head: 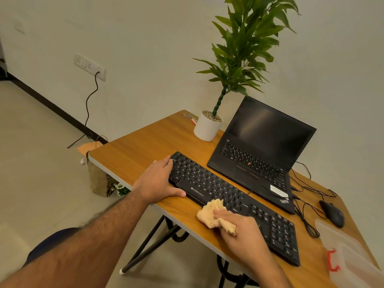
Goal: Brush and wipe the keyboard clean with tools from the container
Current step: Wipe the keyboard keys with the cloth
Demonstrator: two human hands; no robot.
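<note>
The long black plastic keyboard (232, 202), lettered "ZEBRONICS", lies aslant near the front edge of the wooden counter (133, 150). The left hand (160, 179) lies flat over its left end, fingers straight. The right hand (243, 227) grips a crumpled beige cloth (212, 213) on its front rim. Behind stands an open black "ThinkPad" laptop (261, 150); a clear plastic container (349, 252) sits at the counter's right edge.

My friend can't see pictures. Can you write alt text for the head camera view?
A person's right hand wipes a black keyboard with a tan cloth while the left hand steadies its end on a wooden table.
</note>
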